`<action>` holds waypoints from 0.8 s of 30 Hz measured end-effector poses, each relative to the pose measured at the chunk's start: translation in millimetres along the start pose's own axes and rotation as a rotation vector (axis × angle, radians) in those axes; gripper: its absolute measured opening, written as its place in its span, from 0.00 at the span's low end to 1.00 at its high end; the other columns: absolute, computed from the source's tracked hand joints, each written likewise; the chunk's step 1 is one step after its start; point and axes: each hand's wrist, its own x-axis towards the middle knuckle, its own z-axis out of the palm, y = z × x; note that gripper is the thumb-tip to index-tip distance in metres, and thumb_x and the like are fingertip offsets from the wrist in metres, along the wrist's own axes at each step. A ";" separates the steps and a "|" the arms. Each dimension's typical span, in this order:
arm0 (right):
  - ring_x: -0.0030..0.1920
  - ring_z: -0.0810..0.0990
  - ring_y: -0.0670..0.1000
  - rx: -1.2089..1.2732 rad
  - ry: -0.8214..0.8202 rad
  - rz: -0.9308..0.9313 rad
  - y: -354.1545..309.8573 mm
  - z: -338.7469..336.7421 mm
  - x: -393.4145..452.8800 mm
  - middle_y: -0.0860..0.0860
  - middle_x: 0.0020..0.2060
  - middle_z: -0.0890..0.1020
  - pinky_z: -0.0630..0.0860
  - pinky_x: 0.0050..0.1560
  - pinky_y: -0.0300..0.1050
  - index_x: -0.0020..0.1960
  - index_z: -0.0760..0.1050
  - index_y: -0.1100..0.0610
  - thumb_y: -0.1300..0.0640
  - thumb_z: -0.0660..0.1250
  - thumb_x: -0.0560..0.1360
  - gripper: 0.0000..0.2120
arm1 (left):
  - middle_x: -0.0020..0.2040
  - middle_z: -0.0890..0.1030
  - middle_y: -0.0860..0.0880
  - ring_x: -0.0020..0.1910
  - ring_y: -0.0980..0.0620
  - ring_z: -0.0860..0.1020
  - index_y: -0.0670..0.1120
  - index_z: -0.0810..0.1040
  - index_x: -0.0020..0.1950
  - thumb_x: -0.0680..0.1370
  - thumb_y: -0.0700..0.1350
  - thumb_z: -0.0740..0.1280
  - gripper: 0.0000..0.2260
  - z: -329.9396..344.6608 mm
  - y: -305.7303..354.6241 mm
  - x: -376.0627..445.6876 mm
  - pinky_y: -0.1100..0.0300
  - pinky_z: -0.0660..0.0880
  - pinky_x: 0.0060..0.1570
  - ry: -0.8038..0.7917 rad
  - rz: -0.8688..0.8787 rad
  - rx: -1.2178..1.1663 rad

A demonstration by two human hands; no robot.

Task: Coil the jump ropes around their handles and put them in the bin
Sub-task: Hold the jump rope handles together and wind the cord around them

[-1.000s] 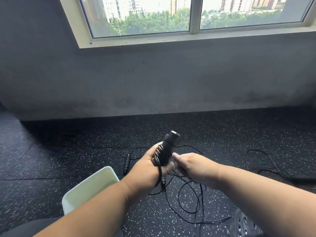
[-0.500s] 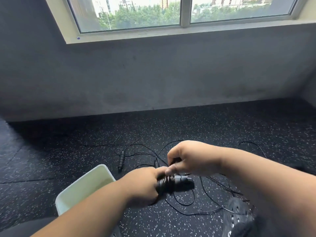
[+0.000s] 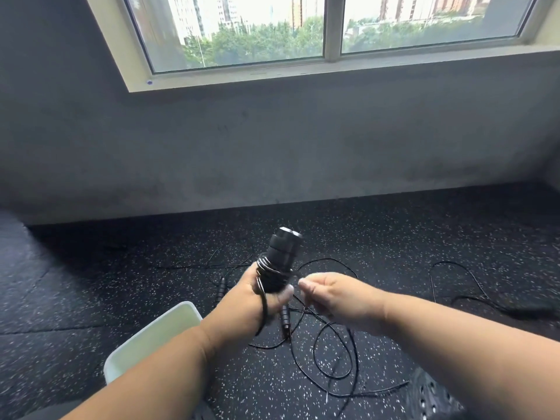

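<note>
We hold the handles [image 3: 280, 259] upright in our left hand [image 3: 257, 301], fingers curled round their lower part, with several turns of black rope [image 3: 330, 347] already wound about them just above the grip. One loop hangs down over the wrist. Our right hand [image 3: 330, 295] sits just beside the left, its thumb and fingertips pinched together on what looks like the thin rope, though the strand there is too fine to make out surely. We judge the coiling of this rope to be partly done: much of it lies loose in loops on the floor below our hands, so many more turns are needed before it can go anywhere. The bin [image 3: 151, 338] stands on the floor near our left forearm, and what we see of its inside looks bare. Further ropes [image 3: 454, 286] trail across the floor toward the right edge, and small dark handles [image 3: 221, 291] lie behind our left hand, so we take it that at least one more rope waits to be wound and binned.
</note>
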 end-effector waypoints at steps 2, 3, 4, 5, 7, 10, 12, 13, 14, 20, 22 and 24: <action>0.33 0.69 0.44 -0.319 -0.005 0.043 -1.5 9.3 -2.3 0.45 0.35 0.74 0.67 0.35 0.42 0.48 0.75 0.54 0.44 0.58 0.86 0.16 | 0.32 0.79 0.57 0.28 0.61 0.74 0.48 0.75 0.61 0.78 0.38 0.75 0.15 -2.2 -2.2 0.8 0.68 0.70 0.30 0.090 -0.028 0.026; 0.35 0.72 0.44 -0.426 -0.019 0.055 -2.0 14.6 -3.5 0.44 0.37 0.76 0.69 0.37 0.43 0.49 0.75 0.51 0.45 0.58 0.86 0.13 | 0.30 0.79 0.58 0.26 0.63 0.74 0.48 0.75 0.60 0.79 0.37 0.74 0.13 -4.5 -4.3 1.0 0.70 0.70 0.29 0.117 -0.047 0.041; 0.39 0.75 0.46 -0.513 -0.036 0.064 -3.8 19.8 -6.2 0.46 0.40 0.77 0.69 0.40 0.45 0.50 0.73 0.48 0.46 0.58 0.86 0.11 | 0.29 0.79 0.58 0.26 0.64 0.75 0.48 0.75 0.59 0.80 0.37 0.73 0.12 -4.0 -6.0 3.3 0.71 0.70 0.29 0.143 -0.071 0.056; 0.42 0.76 0.49 -0.597 -0.056 0.066 -7.7 24.7 -10.2 0.47 0.43 0.78 0.69 0.42 0.46 0.51 0.73 0.48 0.47 0.58 0.86 0.09 | 0.30 0.80 0.57 0.26 0.64 0.75 0.48 0.76 0.59 0.80 0.38 0.74 0.12 -4.9 -5.9 2.9 0.70 0.71 0.30 0.164 -0.102 0.074; 0.46 0.75 0.52 -0.743 -0.092 0.039 -17.0 32.2 -19.9 0.50 0.48 0.80 0.66 0.44 0.44 0.54 0.72 0.48 0.49 0.58 0.85 0.06 | 0.37 0.84 0.55 0.32 0.59 0.78 0.55 0.77 0.59 0.77 0.46 0.78 0.14 -13.0 -13.4 6.1 0.62 0.74 0.38 0.212 -0.148 0.245; 0.44 0.73 0.52 -0.890 -0.082 -0.041 -32.7 32.9 -32.0 0.46 0.42 0.77 0.65 0.43 0.44 0.50 0.70 0.47 0.47 0.59 0.85 0.07 | 0.42 0.86 0.55 0.43 0.51 0.84 0.66 0.73 0.61 0.72 0.59 0.72 0.19 -27.5 -20.7 6.2 0.55 0.79 0.47 0.128 -0.240 0.750; 0.44 0.75 0.55 -0.976 -0.086 -0.120 -41.5 27.0 -32.9 0.47 0.41 0.78 0.68 0.42 0.47 0.49 0.72 0.49 0.45 0.61 0.84 0.09 | 0.45 0.86 0.54 0.47 0.48 0.84 0.68 0.70 0.63 0.72 0.60 0.68 0.20 -24.6 -17.6 2.1 0.55 0.79 0.48 0.054 -0.258 0.943; 0.45 0.77 0.56 -1.023 -0.105 -0.184 -44.1 24.5 -31.6 0.49 0.43 0.80 0.70 0.42 0.48 0.50 0.75 0.50 0.45 0.62 0.83 0.10 | 0.48 0.86 0.53 0.49 0.47 0.84 0.67 0.69 0.66 0.73 0.60 0.67 0.21 -20.0 -17.3 0.8 0.55 0.78 0.47 0.020 -0.236 1.023; 0.45 0.79 0.57 -1.061 -0.132 -0.249 -45.5 21.9 -30.2 0.51 0.44 0.82 0.72 0.42 0.48 0.50 0.77 0.51 0.45 0.63 0.82 0.10 | 0.51 0.86 0.53 0.52 0.46 0.84 0.66 0.68 0.68 0.75 0.60 0.66 0.22 -13.0 -17.7 -1.0 0.56 0.76 0.47 -0.025 -0.202 1.096; 0.37 0.77 0.45 -0.787 -0.187 -0.217 -47.9 -5.2 -26.2 0.45 0.38 0.82 0.74 0.40 0.42 0.49 0.82 0.50 0.41 0.71 0.77 0.12 | 0.53 0.85 0.57 0.52 0.53 0.83 0.65 0.71 0.63 0.77 0.54 0.72 0.18 23.9 -11.1 -18.6 0.62 0.75 0.47 -0.425 -0.109 1.001; 0.34 0.73 0.43 -0.582 -0.173 -0.133 -37.3 -16.1 -19.4 0.44 0.34 0.79 0.71 0.38 0.40 0.45 0.81 0.52 0.42 0.73 0.77 0.13 | 0.49 0.85 0.60 0.43 0.60 0.81 0.74 0.67 0.70 0.76 0.53 0.76 0.29 21.8 -1.1 -21.8 0.64 0.77 0.43 -0.479 -0.080 0.897; 0.34 0.71 0.43 -0.384 -0.159 -0.083 -26.1 -21.7 -14.3 0.44 0.32 0.77 0.70 0.37 0.42 0.40 0.79 0.52 0.45 0.73 0.77 0.13 | 0.49 0.85 0.60 0.44 0.61 0.82 0.75 0.68 0.69 0.74 0.53 0.78 0.30 17.8 8.5 -22.0 0.61 0.79 0.48 -0.478 -0.025 0.858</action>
